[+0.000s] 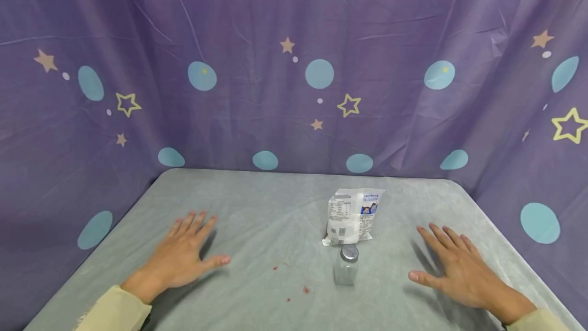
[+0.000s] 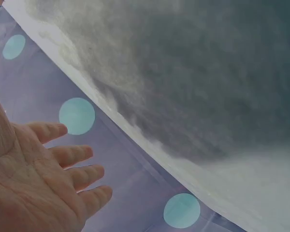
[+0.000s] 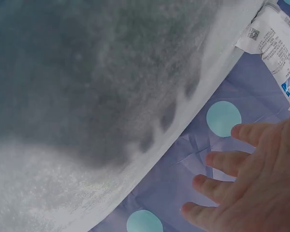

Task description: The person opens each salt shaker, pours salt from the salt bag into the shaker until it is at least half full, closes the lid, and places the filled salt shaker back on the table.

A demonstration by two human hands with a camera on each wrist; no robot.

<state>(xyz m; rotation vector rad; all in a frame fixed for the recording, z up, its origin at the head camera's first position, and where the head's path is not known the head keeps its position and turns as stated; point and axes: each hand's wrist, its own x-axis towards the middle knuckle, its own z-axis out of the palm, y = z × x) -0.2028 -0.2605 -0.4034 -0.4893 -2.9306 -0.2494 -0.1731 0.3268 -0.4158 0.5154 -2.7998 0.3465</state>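
Observation:
Spread flat above the left part of the table, my left hand (image 1: pixel 181 254) holds nothing; its palm and fingers (image 2: pixel 70 155) show in the left wrist view. On the other side my right hand (image 1: pixel 461 272) hovers the same way, fingers apart, also holding nothing. Between them, nearer the right hand, a white printed packet (image 1: pixel 351 218) stands upright. Just in front of it is a small clear glass shaker (image 1: pixel 345 272) with a silver metal lid. Part of the packet (image 3: pixel 275 43) shows at the upper right of the right wrist view.
A grey-white cloth covers the table (image 1: pixel 248 218). Several small reddish specks (image 1: pixel 305 289) lie on it left of the shaker. Purple curtains (image 1: pixel 257 24) with stars and blue dots enclose the back and both sides.

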